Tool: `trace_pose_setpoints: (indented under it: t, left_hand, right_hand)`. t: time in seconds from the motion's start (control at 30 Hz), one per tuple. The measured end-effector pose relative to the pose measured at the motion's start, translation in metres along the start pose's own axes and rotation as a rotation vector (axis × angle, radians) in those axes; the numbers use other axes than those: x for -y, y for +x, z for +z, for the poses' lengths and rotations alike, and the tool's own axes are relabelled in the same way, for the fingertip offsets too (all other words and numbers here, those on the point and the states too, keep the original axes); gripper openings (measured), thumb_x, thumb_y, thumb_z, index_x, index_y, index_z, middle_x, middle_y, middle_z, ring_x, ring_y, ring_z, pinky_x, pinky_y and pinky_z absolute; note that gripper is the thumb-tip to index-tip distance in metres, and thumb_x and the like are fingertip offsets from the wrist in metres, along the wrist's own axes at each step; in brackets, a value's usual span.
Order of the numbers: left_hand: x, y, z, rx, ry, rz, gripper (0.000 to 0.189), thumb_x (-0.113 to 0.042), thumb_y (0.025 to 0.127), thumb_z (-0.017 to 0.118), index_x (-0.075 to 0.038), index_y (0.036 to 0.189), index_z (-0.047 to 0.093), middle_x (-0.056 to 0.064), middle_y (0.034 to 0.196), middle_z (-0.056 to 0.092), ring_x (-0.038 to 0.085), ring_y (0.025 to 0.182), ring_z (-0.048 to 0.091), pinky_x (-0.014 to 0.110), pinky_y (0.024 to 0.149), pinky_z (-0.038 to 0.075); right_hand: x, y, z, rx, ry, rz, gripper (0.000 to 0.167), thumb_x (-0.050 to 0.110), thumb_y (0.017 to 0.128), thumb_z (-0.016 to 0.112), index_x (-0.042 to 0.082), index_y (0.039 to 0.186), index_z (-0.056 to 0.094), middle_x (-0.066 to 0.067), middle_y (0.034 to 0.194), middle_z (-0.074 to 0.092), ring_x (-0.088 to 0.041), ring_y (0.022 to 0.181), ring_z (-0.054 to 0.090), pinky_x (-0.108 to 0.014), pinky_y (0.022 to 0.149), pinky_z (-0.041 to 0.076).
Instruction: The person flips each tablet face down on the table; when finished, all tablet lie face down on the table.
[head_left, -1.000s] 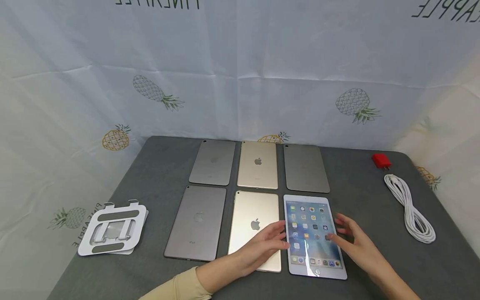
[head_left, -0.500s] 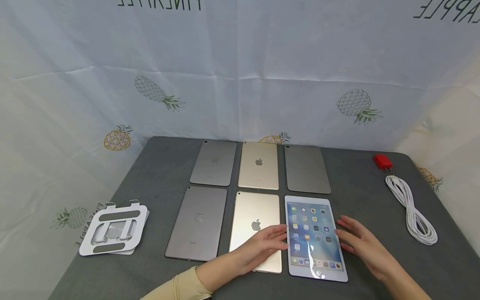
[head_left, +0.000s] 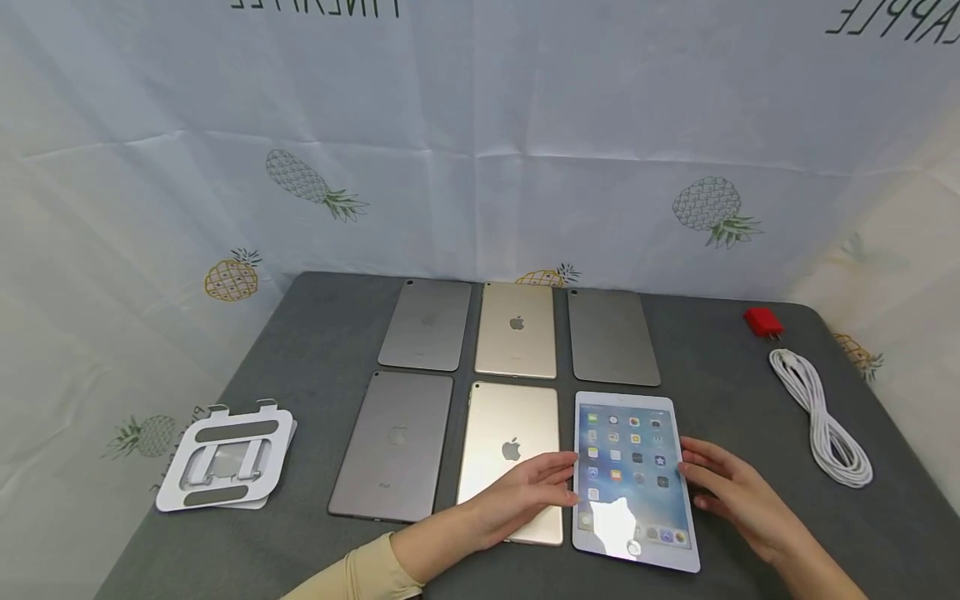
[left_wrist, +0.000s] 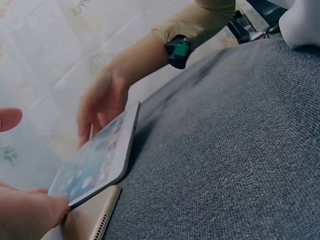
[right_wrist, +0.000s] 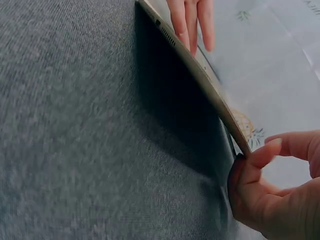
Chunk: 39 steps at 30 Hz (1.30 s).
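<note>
A white-framed tablet (head_left: 633, 475) with a lit screen of app icons lies at the front right of the group, its right side raised off the tabletop. My right hand (head_left: 731, 492) pinches that raised edge, thumb on top and fingers beneath; in the right wrist view the tablet (right_wrist: 200, 75) slopes over its own shadow. Against the left edge rest the fairly straight fingertips of my left hand (head_left: 517, 496), which reaches over a gold tablet (head_left: 513, 417) lying face down. In the left wrist view the lit tablet (left_wrist: 107, 155) tilts up toward the right hand (left_wrist: 102, 102).
Behind lie a grey tablet (head_left: 427, 325), a gold one (head_left: 516, 333) and a dark grey one (head_left: 612, 337), backs up. Another grey tablet (head_left: 393, 446) is left of centre. A white folding stand (head_left: 228, 429), red charger plug (head_left: 763, 322) and coiled white cable (head_left: 817, 417) lie outward.
My right hand has drawn back from over the screen to the right edge and taken hold there. That edge has risen and the tablet has shifted slightly right. The left hand stays put.
</note>
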<state>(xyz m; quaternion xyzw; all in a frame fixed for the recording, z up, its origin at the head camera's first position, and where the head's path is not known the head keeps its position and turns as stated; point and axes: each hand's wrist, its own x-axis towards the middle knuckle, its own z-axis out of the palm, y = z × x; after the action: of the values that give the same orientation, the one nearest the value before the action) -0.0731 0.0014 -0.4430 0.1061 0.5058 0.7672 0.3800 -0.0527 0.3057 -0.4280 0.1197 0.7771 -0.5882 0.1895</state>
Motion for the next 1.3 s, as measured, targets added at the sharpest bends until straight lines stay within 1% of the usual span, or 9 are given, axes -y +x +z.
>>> trace_pose_setpoints:
  t: [0.1, 0.2, 0.37, 0.5, 0.6, 0.73, 0.9, 1.03, 1.3]
  left_hand:
    - [0.000, -0.001, -0.001, 0.009, 0.020, 0.003, 0.067, -0.005, 0.086, 0.063, 0.006, 0.146, 0.034, 0.019, 0.152, 0.033, 0.032, 0.143, 0.027, 0.043, 0.116, 0.021]
    - [-0.001, -0.001, 0.000, 0.012, 0.033, -0.004, 0.065, -0.004, 0.087, 0.063, 0.005, 0.145, 0.036, 0.017, 0.152, 0.034, 0.032, 0.143, 0.027, 0.044, 0.116, 0.020]
    - [-0.004, 0.000, 0.002, 0.015, 0.044, -0.019, 0.062, -0.002, 0.087, 0.062, 0.004, 0.144, 0.039, 0.015, 0.151, 0.036, 0.031, 0.143, 0.027, 0.043, 0.116, 0.019]
    - [-0.002, 0.003, 0.003, 0.024, 0.072, -0.031, 0.059, -0.001, 0.088, 0.062, 0.003, 0.143, 0.041, 0.013, 0.151, 0.037, 0.030, 0.143, 0.028, 0.042, 0.116, 0.022]
    - [0.000, 0.006, 0.004, 0.041, 0.084, -0.036, 0.057, -0.001, 0.089, 0.060, 0.003, 0.142, 0.043, 0.013, 0.149, 0.040, 0.029, 0.141, 0.032, 0.040, 0.114, 0.026]
    - [0.002, 0.009, 0.008, 0.059, 0.049, -0.030, 0.049, -0.002, 0.092, 0.058, 0.006, 0.139, 0.046, 0.016, 0.144, 0.047, 0.028, 0.136, 0.041, 0.035, 0.109, 0.035]
    - [0.002, 0.013, 0.012, 0.070, 0.006, -0.028, 0.041, -0.006, 0.097, 0.054, 0.009, 0.135, 0.050, 0.020, 0.136, 0.054, 0.028, 0.126, 0.052, 0.034, 0.104, 0.042]
    - [-0.003, 0.017, 0.016, 0.068, -0.011, -0.010, 0.043, -0.013, 0.099, 0.053, 0.007, 0.137, 0.048, 0.018, 0.136, 0.054, 0.030, 0.125, 0.053, 0.037, 0.102, 0.044]
    - [-0.021, 0.022, 0.027, 0.007, -0.002, 0.115, 0.046, -0.018, 0.101, 0.052, -0.001, 0.143, 0.045, 0.013, 0.140, 0.049, 0.026, 0.125, 0.052, 0.042, 0.095, 0.049]
  right_hand:
    - [0.002, 0.000, 0.004, -0.013, -0.042, -0.018, 0.066, 0.020, 0.099, 0.058, -0.002, 0.150, 0.021, -0.009, 0.118, 0.053, -0.013, 0.076, 0.054, -0.027, 0.061, 0.047]
    - [0.004, 0.000, 0.008, -0.025, -0.099, -0.060, 0.067, 0.017, 0.098, 0.060, 0.000, 0.149, 0.020, -0.012, 0.109, 0.058, -0.017, 0.065, 0.052, -0.028, 0.056, 0.045]
    - [0.011, -0.002, 0.014, -0.071, -0.173, -0.144, 0.067, 0.017, 0.097, 0.061, 0.002, 0.149, 0.021, -0.013, 0.102, 0.062, -0.018, 0.064, 0.058, -0.030, 0.052, 0.047]
    - [0.021, -0.007, 0.016, -0.132, -0.235, -0.220, 0.065, 0.016, 0.095, 0.064, 0.002, 0.147, 0.027, -0.013, 0.097, 0.063, -0.018, 0.052, 0.054, -0.031, 0.044, 0.045]
    - [0.032, -0.011, 0.017, -0.184, -0.299, -0.247, 0.065, 0.016, 0.093, 0.067, 0.002, 0.146, 0.032, -0.012, 0.094, 0.064, -0.018, 0.050, 0.056, -0.033, 0.043, 0.048]
    - [0.046, -0.018, 0.018, -0.253, -0.421, -0.283, 0.064, 0.018, 0.091, 0.070, 0.003, 0.145, 0.038, -0.009, 0.090, 0.064, -0.016, 0.051, 0.059, -0.033, 0.044, 0.049]
    - [0.061, -0.023, 0.021, -0.311, -0.546, -0.360, 0.058, 0.019, 0.089, 0.071, 0.007, 0.141, 0.047, -0.003, 0.085, 0.060, -0.013, 0.043, 0.049, -0.029, 0.041, 0.041]
    - [0.069, -0.025, 0.032, -0.275, -0.526, -0.412, 0.057, 0.023, 0.091, 0.070, 0.009, 0.141, 0.047, -0.002, 0.084, 0.059, -0.013, 0.041, 0.049, -0.029, 0.040, 0.041]
    - [0.072, -0.018, 0.057, -0.075, -0.336, -0.398, 0.062, 0.027, 0.096, 0.064, 0.012, 0.149, 0.036, -0.008, 0.089, 0.059, -0.016, 0.049, 0.058, -0.034, 0.048, 0.051]
